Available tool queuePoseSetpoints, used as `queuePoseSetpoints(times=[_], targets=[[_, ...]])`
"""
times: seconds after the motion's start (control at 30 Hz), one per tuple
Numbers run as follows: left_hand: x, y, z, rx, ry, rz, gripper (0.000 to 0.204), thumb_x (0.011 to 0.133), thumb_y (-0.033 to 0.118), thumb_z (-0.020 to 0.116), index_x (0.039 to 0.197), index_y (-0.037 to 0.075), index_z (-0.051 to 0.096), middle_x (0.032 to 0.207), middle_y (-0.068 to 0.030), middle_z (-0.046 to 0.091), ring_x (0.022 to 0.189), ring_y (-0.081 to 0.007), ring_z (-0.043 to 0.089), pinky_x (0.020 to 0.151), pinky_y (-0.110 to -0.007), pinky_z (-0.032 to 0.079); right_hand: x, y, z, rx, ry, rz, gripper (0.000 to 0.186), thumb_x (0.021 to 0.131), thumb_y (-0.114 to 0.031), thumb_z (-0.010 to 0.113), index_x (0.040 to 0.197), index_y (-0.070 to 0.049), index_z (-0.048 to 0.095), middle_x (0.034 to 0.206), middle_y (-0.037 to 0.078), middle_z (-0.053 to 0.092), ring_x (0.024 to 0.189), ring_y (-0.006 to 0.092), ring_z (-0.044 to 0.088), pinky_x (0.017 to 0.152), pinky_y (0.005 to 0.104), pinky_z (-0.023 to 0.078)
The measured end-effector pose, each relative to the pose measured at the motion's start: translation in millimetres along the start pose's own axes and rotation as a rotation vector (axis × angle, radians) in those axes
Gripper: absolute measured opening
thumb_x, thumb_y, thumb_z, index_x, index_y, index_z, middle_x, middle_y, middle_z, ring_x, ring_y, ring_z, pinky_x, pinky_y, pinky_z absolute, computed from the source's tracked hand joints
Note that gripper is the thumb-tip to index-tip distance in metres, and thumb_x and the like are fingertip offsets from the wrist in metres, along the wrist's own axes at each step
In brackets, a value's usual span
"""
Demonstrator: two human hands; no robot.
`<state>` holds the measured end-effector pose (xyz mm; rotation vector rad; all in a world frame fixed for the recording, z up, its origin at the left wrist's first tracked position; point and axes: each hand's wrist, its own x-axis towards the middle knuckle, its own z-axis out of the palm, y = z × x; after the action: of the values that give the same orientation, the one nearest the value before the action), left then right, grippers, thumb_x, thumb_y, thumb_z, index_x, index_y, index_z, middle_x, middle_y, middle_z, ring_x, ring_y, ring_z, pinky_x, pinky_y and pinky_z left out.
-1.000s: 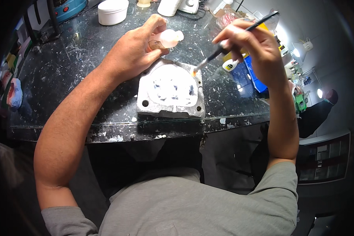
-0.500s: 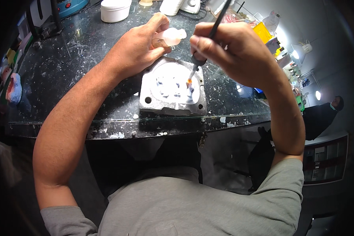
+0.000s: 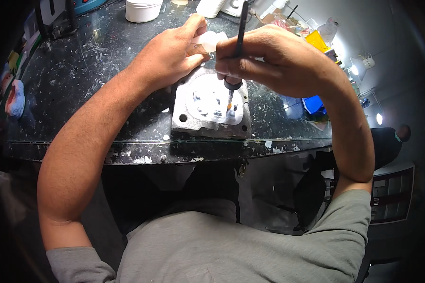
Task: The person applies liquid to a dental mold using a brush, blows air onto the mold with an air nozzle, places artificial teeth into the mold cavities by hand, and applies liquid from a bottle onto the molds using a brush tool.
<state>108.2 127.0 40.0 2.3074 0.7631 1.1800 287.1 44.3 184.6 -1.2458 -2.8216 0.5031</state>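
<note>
A squarish grey metal mould block (image 3: 193, 126) with holes at its corners lies near the table's front edge. White plaster (image 3: 204, 87) fills its round middle, with several dark-edged hollows in it. My right hand (image 3: 283, 59) pinches a thin brush (image 3: 242, 33) with a black handle, held steeply. Its orange tip is down at the hollows on the plaster's right side. Behind the block, my left hand (image 3: 172, 54) is closed around a small translucent whitish container (image 3: 209, 40). Fingers and glare hide part of that container.
The dark tabletop (image 3: 104, 61) is spotted with white flecks. A white tub (image 3: 143, 10) stands at the back. Blue (image 3: 314, 104) and yellow (image 3: 318, 41) items lie at the right, and a pink-and-white piece (image 3: 16, 99) at the left. Another person (image 3: 385, 144) is at the far right.
My right hand has shifted left and slightly down, and the brush now stands more upright. Its tip has moved a little lower on the plaster. My left hand keeps its hold.
</note>
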Motion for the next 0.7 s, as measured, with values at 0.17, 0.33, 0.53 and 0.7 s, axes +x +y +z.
queuePoseSetpoints(times=[0.17,0.33,0.53,0.7], targets=[[1,0,-2,0.050,-0.038,-0.043,0.046,0.090,0.017,0.075,0.125,0.003,0.049,0.110,-0.0234,0.071,0.107,-0.0403,0.070,0.090,-0.048,0.056,-4,0,2,0.128,0.010,-0.028,0.026,0.105,-0.023,0.061,0.110,0.002,0.069,0.088,0.010,0.073,0.084,0.0203,0.073,0.078,0.0345,0.058],[0,0,0,0.067,0.013,-0.011,0.038,0.093,0.014,0.073,0.123,0.006,0.050,0.108,-0.0218,0.072,0.106,-0.0373,0.073,0.090,-0.046,0.058,-9,-5,4,0.101,0.003,-0.073,0.024,0.104,-0.020,0.063,0.106,0.004,0.068,0.087,0.010,0.072,0.082,0.0212,0.073,0.076,0.0351,0.058],[0,0,0,0.066,0.026,-0.002,0.040,0.091,0.012,0.074,0.122,0.004,0.049,0.103,-0.0220,0.070,0.101,-0.0358,0.073,0.088,-0.043,0.056,-16,-6,4,0.212,0.043,-0.122,0.020,0.103,-0.017,0.065,0.104,0.002,0.069,0.087,0.010,0.071,0.079,0.0195,0.072,0.072,0.0333,0.058],[-1,1,-2,0.051,-0.009,-0.038,0.042,0.091,0.012,0.075,0.123,0.003,0.049,0.105,-0.0224,0.069,0.103,-0.0347,0.072,0.089,-0.043,0.055,-32,0,5,0.229,0.123,-0.085,0.026,0.105,-0.022,0.062,0.115,0.002,0.069,0.092,0.011,0.075,0.086,0.0192,0.075,0.078,0.0325,0.060]])
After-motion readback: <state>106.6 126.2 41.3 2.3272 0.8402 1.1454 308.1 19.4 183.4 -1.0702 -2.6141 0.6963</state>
